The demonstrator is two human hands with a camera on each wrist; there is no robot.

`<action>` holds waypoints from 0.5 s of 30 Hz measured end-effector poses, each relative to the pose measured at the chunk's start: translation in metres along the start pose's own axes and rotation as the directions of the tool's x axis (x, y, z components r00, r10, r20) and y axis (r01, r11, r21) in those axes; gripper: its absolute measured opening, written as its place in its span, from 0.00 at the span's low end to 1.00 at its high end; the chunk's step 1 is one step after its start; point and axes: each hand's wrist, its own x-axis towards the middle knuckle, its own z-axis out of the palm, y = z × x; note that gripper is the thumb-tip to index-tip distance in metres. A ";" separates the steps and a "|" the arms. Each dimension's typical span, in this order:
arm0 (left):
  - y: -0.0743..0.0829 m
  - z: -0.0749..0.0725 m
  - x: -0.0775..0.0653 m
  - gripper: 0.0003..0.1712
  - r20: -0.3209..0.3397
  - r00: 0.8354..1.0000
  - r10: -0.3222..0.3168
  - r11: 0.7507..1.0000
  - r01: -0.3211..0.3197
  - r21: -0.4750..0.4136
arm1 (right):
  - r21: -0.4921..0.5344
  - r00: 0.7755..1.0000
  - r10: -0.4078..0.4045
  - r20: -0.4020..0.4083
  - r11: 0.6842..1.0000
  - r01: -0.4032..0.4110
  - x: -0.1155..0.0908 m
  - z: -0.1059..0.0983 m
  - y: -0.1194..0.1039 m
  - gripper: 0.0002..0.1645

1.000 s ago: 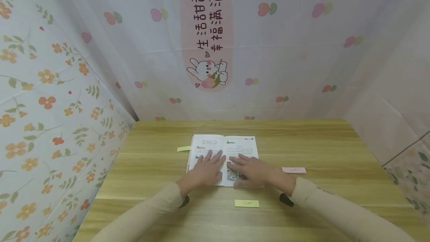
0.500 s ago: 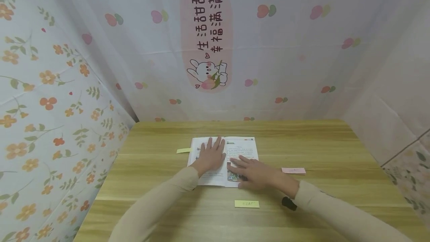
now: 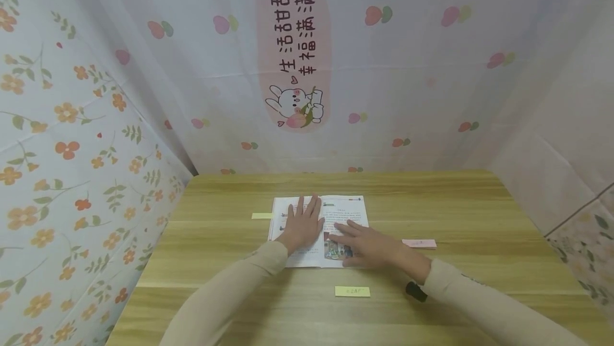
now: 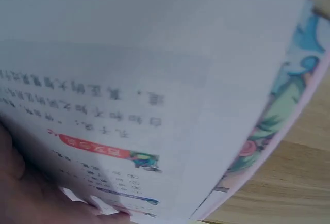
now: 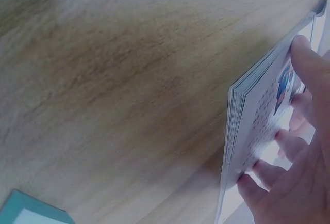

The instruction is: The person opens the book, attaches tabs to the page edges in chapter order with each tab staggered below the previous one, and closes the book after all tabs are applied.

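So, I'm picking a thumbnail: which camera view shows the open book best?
The head view: the whole open book is in frame, though partly covered. Left wrist shows mostly one page, close up; right wrist, a slanted page and stacked page edges.

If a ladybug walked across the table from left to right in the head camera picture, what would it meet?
The farther yellow paper slip, then the left hand, then the right hand, then the pink paper slip.
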 end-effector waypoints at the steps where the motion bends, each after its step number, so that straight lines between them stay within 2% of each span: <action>1: 0.000 0.000 0.000 0.37 0.018 1.000 -0.002 1.000 0.002 -0.003 | 0.002 1.000 0.001 0.002 1.000 -0.001 0.000 0.000 -0.001 0.42; 7: -0.002 0.001 0.002 0.37 0.045 0.999 0.001 0.999 0.000 -0.038 | 0.002 1.000 0.003 -0.004 1.000 -0.003 0.000 0.002 -0.003 0.42; 15: -0.002 0.005 0.001 0.39 0.004 1.000 0.019 1.000 -0.019 -0.010 | 0.002 1.000 -0.012 -0.007 1.000 0.012 -0.002 0.003 -0.002 0.41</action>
